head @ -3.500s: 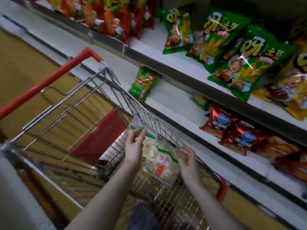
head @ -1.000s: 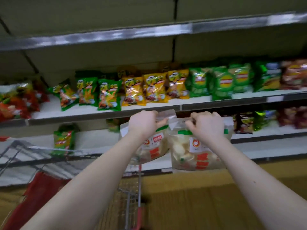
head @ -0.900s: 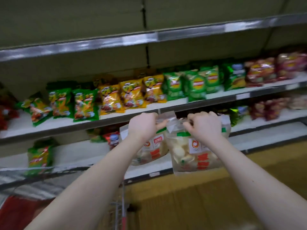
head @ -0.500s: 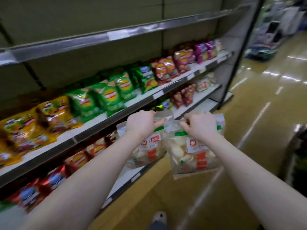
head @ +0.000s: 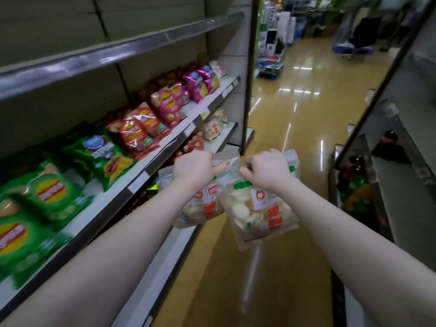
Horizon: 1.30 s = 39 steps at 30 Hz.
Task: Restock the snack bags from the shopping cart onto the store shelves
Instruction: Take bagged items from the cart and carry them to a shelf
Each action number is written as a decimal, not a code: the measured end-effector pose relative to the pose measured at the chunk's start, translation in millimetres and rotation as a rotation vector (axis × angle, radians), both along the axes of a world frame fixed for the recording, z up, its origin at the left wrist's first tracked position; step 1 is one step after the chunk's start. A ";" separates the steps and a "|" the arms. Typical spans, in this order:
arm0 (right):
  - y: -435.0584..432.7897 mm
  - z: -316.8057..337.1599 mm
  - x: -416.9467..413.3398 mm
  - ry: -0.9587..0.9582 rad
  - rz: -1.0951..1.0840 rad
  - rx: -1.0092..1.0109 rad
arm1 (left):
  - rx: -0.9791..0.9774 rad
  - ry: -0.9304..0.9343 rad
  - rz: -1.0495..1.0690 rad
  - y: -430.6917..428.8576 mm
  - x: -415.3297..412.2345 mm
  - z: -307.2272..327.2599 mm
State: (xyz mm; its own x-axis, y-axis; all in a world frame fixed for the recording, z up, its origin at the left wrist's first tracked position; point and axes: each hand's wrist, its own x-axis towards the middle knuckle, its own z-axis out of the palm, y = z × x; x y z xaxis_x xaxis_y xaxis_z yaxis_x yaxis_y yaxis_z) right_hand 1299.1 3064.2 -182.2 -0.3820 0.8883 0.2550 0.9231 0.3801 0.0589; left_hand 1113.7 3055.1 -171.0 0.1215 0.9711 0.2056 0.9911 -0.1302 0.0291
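Carrying: two clear bags of pale crackers, one in each hand, both hanging in the aisle and not yet on any shelf.
Left hand (head: 192, 169): its fingers (head: 220, 165) are curled tight over the top seal of the left bag (head: 203, 210), which dangles below the wrist.
Right hand (head: 266, 172): fingers closed the same way on the top edge of the right bag (head: 258, 215); the two bags touch or overlap at their upper corners.
Bag axis: both hang top to bottom, labels facing the camera, with the right bag tilted a little.
Key relation: a cluster of matching cracker bags (head: 213, 128) sits on the lower shelf (head: 224, 138) at the far end of the run, ahead of the hands and to their left, at about hand height or a little lower. This is likely where these two belong.
Nearer hand: the left, since the shelving runs along that side; the right bag would have to cross over or wait.
In the way: the front lip of the middle shelf (head: 165, 147) overhangs that lower shelf, so the bags probably go in under it. The end post (head: 247, 74) stands just beyond.
Around: green chip bags (head: 54, 192), red chip bags (head: 134, 133) and pink chip bags (head: 169, 102) fill the middle shelf. Glossy floor (head: 283, 114) lies ahead and other shelving (head: 389, 161) runs along the right. The cart is out of view.
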 end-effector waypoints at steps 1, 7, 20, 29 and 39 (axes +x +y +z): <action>6.7 -1.5 2.0 0.003 -0.003 0.005 | -0.002 -0.007 0.000 7.0 1.3 0.6; 101.9 -14.0 58.1 0.030 -0.039 -0.006 | -0.019 0.003 -0.020 101.2 48.7 -6.3; 305.2 -6.7 172.2 0.030 0.145 -0.131 | -0.086 -0.063 0.102 262.3 155.5 -25.7; 429.5 -19.8 207.2 -0.017 0.157 -0.116 | -0.166 -0.129 0.096 386.0 196.8 -29.8; 635.9 -45.6 220.5 -0.053 0.176 -0.198 | -0.427 -0.304 0.049 591.4 208.8 -48.3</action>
State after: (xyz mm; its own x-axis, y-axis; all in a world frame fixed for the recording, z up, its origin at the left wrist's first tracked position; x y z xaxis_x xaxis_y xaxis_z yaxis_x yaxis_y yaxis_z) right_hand 1519.6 3700.1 -227.8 -0.5434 0.8375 0.0582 0.8393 0.5436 0.0137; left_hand 1322.5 3646.4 -219.3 0.0702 0.9792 -0.1904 0.9342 0.0024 0.3568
